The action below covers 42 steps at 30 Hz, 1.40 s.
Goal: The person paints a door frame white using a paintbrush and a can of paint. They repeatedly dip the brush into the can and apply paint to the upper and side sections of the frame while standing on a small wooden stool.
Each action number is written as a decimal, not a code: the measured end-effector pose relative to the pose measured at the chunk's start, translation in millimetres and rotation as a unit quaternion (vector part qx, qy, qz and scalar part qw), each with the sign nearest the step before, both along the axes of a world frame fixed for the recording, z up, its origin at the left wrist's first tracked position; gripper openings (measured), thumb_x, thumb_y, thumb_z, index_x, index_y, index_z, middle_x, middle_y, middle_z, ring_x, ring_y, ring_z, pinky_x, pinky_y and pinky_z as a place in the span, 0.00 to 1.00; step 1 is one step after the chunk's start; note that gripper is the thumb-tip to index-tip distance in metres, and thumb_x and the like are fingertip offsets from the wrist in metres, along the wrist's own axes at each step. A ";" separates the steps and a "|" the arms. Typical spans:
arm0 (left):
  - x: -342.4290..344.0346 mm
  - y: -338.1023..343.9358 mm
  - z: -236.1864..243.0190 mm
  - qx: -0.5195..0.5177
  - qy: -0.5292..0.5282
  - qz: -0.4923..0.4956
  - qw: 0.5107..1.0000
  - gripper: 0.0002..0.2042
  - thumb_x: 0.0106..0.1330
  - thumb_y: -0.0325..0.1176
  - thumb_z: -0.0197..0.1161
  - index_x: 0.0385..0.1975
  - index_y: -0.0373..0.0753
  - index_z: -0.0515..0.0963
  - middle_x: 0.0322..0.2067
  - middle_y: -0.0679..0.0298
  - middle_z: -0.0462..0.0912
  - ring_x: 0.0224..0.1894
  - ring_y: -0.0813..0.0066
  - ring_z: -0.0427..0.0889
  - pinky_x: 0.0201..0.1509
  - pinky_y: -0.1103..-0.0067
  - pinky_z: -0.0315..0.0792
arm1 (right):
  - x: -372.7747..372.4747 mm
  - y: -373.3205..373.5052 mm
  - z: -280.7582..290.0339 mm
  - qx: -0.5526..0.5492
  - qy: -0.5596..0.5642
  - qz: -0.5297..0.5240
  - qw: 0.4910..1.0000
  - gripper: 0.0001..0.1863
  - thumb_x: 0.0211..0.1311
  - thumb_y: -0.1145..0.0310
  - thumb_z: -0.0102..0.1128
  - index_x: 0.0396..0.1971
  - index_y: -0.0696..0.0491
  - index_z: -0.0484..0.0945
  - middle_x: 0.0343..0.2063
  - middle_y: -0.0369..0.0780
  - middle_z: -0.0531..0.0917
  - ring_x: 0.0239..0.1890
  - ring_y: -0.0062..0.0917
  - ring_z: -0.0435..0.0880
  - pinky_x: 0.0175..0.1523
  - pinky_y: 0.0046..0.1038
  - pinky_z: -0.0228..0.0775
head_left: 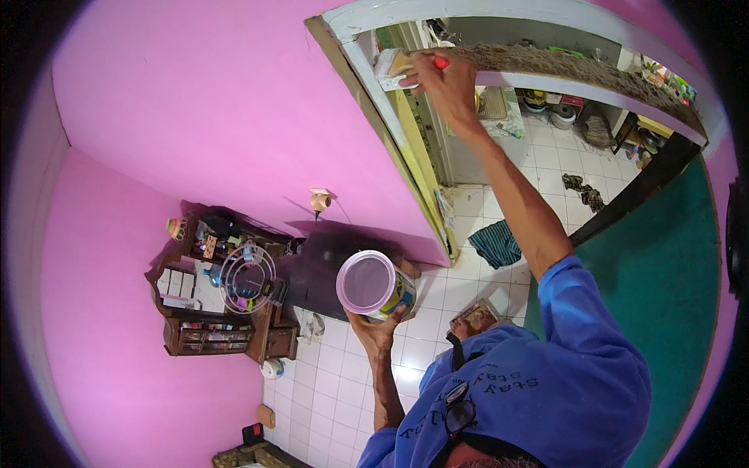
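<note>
My left hand (374, 331) grips a paint can (403, 296) from below and the side, holding it upright in front of my body. The can has a pale rim and a coloured label; its inside looks greyish pink. My right hand (446, 86) is raised at the end of an outstretched arm, closed round a paintbrush (400, 62) with a red handle end. White bristles meet the upper corner of the white door frame (360, 70), where the crossbar joins the upright. Part of the brush handle is hidden by my fingers.
A dusty ledge (562, 66) tops the crossbar. Beyond the doorway are a tiled floor (546, 160) and kitchenware. Left and below stand a standing fan (248, 279) and a dark wooden cabinet (207, 335) by the pink wall (218, 117). A striped cloth (495, 244) lies on the floor.
</note>
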State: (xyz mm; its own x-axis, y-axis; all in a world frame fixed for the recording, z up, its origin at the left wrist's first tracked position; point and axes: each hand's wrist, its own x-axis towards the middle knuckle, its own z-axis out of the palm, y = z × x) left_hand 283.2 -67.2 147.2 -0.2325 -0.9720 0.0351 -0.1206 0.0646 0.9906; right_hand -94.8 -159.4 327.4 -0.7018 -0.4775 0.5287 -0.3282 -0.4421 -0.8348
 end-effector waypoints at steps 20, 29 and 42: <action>0.0 0.5 2.9 -0.015 -0.002 0.005 1.000 0.54 0.40 0.37 0.87 0.69 0.36 0.60 0.61 0.53 0.73 0.63 0.59 0.75 0.72 0.62 0.69 | 40.9 1.4 -48.9 -0.054 0.147 -0.133 0.979 0.12 0.71 0.77 0.60 0.51 0.62 0.81 0.28 0.39 0.83 0.35 0.25 0.90 0.39 0.23 0.79; 0.8 0.9 0.8 -0.017 0.001 0.014 1.000 0.53 0.40 0.36 0.87 0.69 0.36 0.61 0.60 0.54 0.74 0.63 0.59 0.75 0.71 0.62 0.69 | 34.6 20.4 -28.9 -0.004 0.077 -0.090 0.993 0.13 0.77 0.71 0.56 0.55 0.59 0.81 0.39 0.43 0.89 0.41 0.28 0.92 0.38 0.24 0.85; 1.3 -3.6 -7.1 -0.018 0.021 0.003 1.000 0.53 0.40 0.38 0.87 0.68 0.36 0.61 0.59 0.54 0.74 0.62 0.59 0.76 0.71 0.62 0.68 | 10.3 21.3 -0.9 -0.025 0.018 -0.069 0.997 0.16 0.77 0.68 0.54 0.56 0.61 0.80 0.40 0.44 0.89 0.41 0.28 0.92 0.37 0.22 0.84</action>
